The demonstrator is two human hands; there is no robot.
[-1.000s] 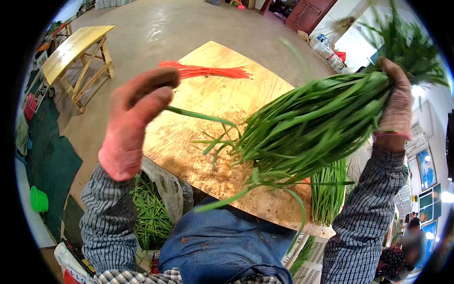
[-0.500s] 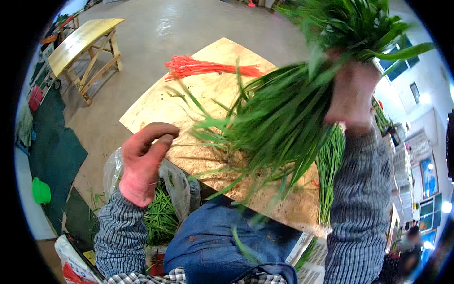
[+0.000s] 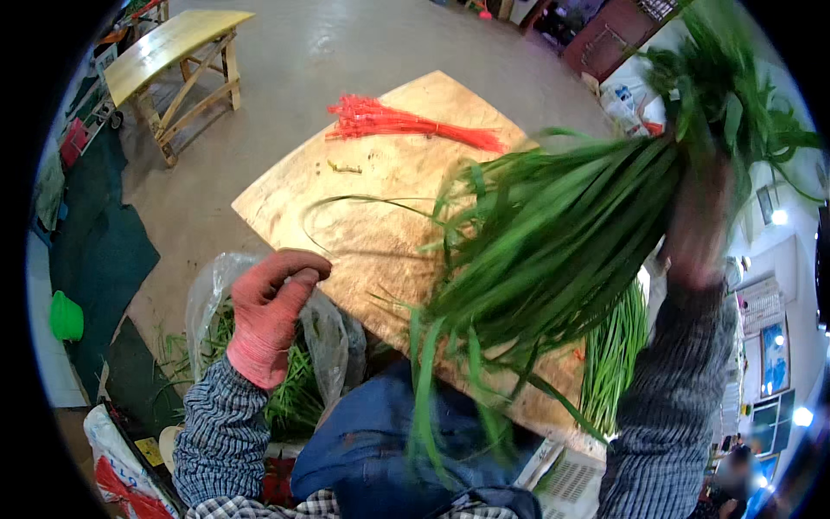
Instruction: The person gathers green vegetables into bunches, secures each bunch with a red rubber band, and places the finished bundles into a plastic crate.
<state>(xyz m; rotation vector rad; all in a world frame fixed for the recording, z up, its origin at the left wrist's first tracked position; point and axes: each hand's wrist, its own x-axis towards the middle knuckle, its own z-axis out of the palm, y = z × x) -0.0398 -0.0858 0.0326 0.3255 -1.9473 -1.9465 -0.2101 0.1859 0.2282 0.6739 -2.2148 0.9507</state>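
Observation:
My right hand [image 3: 696,229], blurred by motion, grips a big bunch of garlic chives [image 3: 562,225] and holds it up over the right of the board. Its long flat leaves fan out left and down, some past the near edge. My left hand [image 3: 266,307], in a pinkish-red glove, is pinched closed by the board's left edge. One thin leaf [image 3: 359,200] curves from the bunch to its fingertips. More chives [image 3: 616,355] lie along the board's right side, partly covered. The wooden board [image 3: 294,186] sits before my lap.
A bundle of red ties [image 3: 415,125] lies on the far part of the board, near a plant scrap [image 3: 344,167]. A clear plastic bag [image 3: 207,294] of green trimmings stands below my left hand. Far left are a wooden table [image 3: 177,54] and a green bowl [image 3: 66,317].
The bunch and my right hand have swung up and to the right. My left hand stays pinched in nearly the same place, with a thin leaf now reaching its fingertips.

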